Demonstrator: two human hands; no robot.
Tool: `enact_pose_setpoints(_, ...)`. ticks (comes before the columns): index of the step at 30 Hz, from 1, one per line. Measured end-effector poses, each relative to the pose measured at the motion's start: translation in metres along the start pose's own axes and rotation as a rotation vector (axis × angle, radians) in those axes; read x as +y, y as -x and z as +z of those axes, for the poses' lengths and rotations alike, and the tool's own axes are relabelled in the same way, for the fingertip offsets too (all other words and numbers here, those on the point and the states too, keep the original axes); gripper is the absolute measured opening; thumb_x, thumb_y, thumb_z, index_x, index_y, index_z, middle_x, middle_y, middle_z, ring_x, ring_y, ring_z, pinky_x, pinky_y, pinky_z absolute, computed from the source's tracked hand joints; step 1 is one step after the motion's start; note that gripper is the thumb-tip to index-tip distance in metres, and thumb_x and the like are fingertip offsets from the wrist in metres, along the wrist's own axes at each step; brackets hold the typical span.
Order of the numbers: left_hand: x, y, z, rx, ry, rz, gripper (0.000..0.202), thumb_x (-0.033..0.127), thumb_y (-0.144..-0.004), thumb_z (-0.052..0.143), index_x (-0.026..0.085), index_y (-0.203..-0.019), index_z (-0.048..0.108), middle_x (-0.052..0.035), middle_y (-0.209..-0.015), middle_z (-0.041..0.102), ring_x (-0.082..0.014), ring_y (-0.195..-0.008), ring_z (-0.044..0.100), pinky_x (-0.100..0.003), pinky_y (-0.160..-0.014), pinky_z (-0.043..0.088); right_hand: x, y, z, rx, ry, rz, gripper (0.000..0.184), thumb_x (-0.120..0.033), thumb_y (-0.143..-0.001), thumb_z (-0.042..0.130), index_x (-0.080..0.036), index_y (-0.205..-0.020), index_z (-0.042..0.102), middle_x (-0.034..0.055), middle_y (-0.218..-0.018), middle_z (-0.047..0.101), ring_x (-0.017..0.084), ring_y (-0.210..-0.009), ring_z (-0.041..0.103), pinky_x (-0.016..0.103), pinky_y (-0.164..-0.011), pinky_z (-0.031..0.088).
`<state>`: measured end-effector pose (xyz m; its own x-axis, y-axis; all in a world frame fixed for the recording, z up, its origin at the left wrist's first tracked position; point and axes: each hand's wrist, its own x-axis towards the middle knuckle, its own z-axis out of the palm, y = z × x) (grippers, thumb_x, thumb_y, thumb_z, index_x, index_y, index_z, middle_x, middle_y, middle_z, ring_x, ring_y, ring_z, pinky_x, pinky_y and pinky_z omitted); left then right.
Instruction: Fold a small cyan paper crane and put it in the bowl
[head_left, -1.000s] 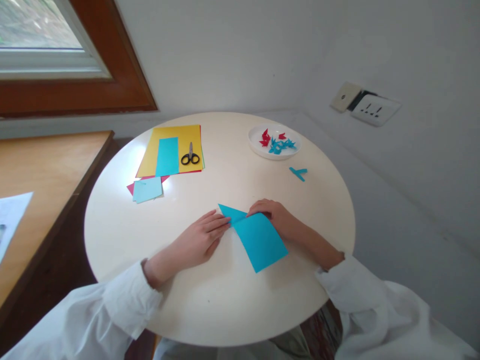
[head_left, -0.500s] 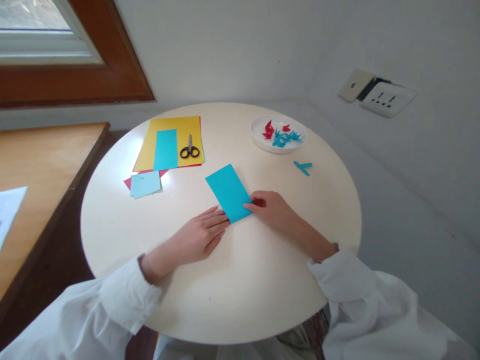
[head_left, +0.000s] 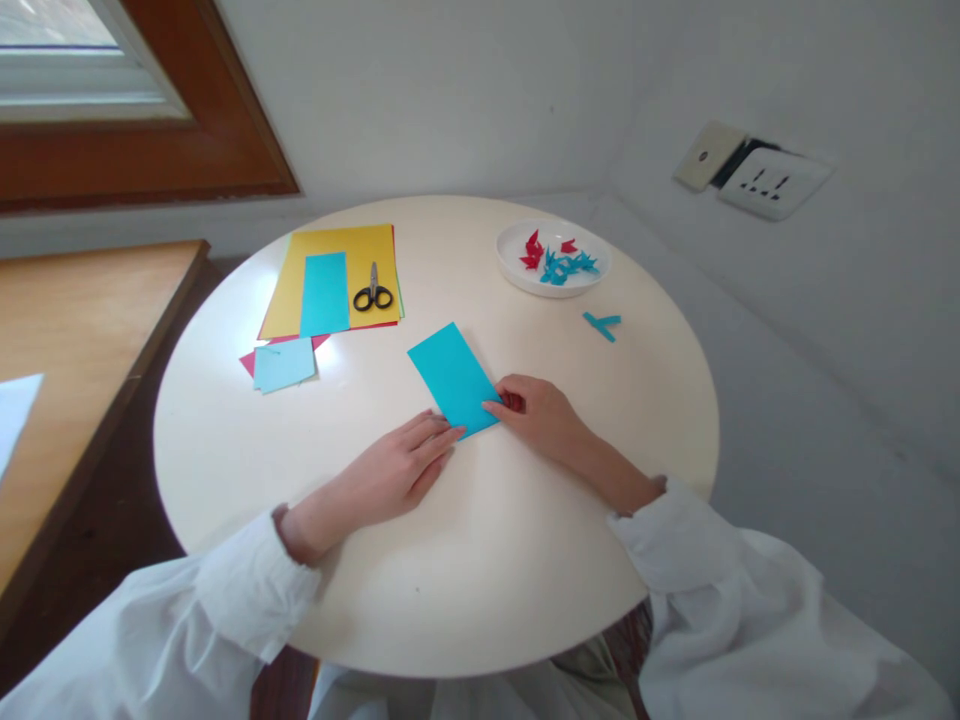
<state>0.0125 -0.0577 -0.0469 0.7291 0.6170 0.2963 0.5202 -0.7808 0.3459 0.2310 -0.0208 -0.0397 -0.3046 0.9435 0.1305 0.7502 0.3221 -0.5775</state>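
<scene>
1. The blue paper (head_left: 454,375) lies aslant in front of me, near the middle of the round white tabletop (head_left: 487,570), its long side running from far left to near right, with both my hands at its near end.
2. My left hand (head_left: 401,465) lies low, palm down, fingers stretched out and close together. Their tips are at the paper's near left corner, one fingertip resting on top of it.
3. My right hand (head_left: 544,415) pinches the paper at its near right corner: thumb on top, the other fingers curled at the edge, their tips hidden.
4. Beyond my left hand, at the far left, is a stack (head_left: 375,240) of coloured sheets with yellow uppermost. On it lie a blue strip (head_left: 325,295) and, just right of that, the scissors (head_left: 373,293), blades pointing away from me.
5. Just nearer than the stack are pale blue cards (head_left: 285,367), with red paper corners (head_left: 246,365) showing from beneath.
6. At the far right stands a white plate (head_left: 553,291), holding small folded red pieces (head_left: 532,250) and blue pieces (head_left: 568,267).
7. Nearer me than the plate, two narrow blue scraps (head_left: 602,325) lie touching on the tabletop.
</scene>
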Motion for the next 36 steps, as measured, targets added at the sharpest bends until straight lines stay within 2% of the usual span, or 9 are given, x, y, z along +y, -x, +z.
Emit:
enact_pose_setpoints(4,0.0001,0.0014,0.0009,-0.021,0.03,0.005,0.039,0.02,-0.09,0.034,0.019,-0.129,0.04,-0.0123,-0.117,0.05,-0.0221,-0.116,0.047,-0.039,-0.096,0.045,0.0002,-0.0003,0.0006,0.009,0.011,-0.006,0.021,-0.029,-0.076,0.055,-0.019,-0.06,0.046,-0.0027,-0.058,0.048,0.011,-0.054,0.04,0.024,-0.053,0.027)
enact_pose_setpoints(10,0.003,0.0014,-0.0024,-0.04,0.038,-0.037,0.038,0.023,-0.089,0.036,0.02,-0.126,0.045,-0.0124,-0.114,0.048,-0.0219,-0.107,0.051,-0.038,-0.092,0.047,-0.0013,0.0002,0.0003,0.009,0.039,0.005,0.021,-0.029,-0.075,0.056,-0.019,-0.059,0.046,-0.0025,-0.059,0.048,0.011,-0.054,0.041,0.024,-0.052,0.027)
enact_pose_setpoints(13,0.0024,0.0016,-0.0018,-0.025,0.02,-0.026,0.038,0.023,-0.088,0.038,0.019,-0.124,0.048,-0.014,-0.119,0.048,-0.0247,-0.114,0.047,-0.041,-0.095,0.046,-0.0022,0.0005,0.0,0.009,0.05,0.01,0.02,-0.028,-0.075,0.057,-0.019,-0.06,0.047,-0.0019,-0.06,0.05,0.011,-0.055,0.042,0.024,-0.053,0.027)
enact_pose_setpoints(16,-0.0001,0.0024,0.0011,-0.012,-0.009,0.004,0.037,0.023,-0.088,0.038,0.017,-0.123,0.049,-0.0144,-0.132,0.042,-0.0273,-0.126,0.037,-0.046,-0.101,0.039,-0.0021,0.0004,0.0003,0.019,0.048,-0.002,0.02,-0.028,-0.075,0.057,-0.019,-0.06,0.048,-0.0019,-0.06,0.05,0.011,-0.055,0.042,0.024,-0.053,0.028)
enact_pose_setpoints(21,-0.0027,0.0033,0.0049,-0.057,-0.063,0.032,0.039,0.022,-0.09,0.035,0.013,-0.127,0.044,-0.0145,-0.132,0.047,-0.0231,-0.128,0.036,-0.048,-0.109,0.028,-0.0014,-0.0005,0.0017,0.024,0.058,0.006,0.021,-0.027,-0.074,0.059,-0.019,-0.059,0.047,-0.0014,-0.059,0.051,0.011,-0.054,0.041,0.024,-0.053,0.027)
enact_pose_setpoints(30,-0.0015,0.0037,0.0038,-0.065,-0.092,0.025,0.039,0.023,-0.09,0.036,0.015,-0.128,0.042,-0.0138,-0.135,0.044,-0.0251,-0.129,0.034,-0.05,-0.106,0.032,-0.0012,0.0006,0.004,0.036,0.111,-0.002,0.018,-0.026,-0.075,0.06,-0.019,-0.062,0.05,0.0001,-0.062,0.054,0.013,-0.057,0.044,0.025,-0.055,0.029)
enact_pose_setpoints(36,-0.0013,0.0031,0.0039,-0.086,-0.133,0.041,0.039,0.022,-0.09,0.036,0.011,-0.126,0.044,-0.0168,-0.135,0.043,-0.0263,-0.13,0.033,-0.05,-0.107,0.031,-0.0001,-0.0005,0.0061,0.041,0.152,-0.012,0.018,-0.027,-0.076,0.06,-0.018,-0.063,0.052,0.0009,-0.064,0.056,0.013,-0.059,0.046,0.026,-0.058,0.03)
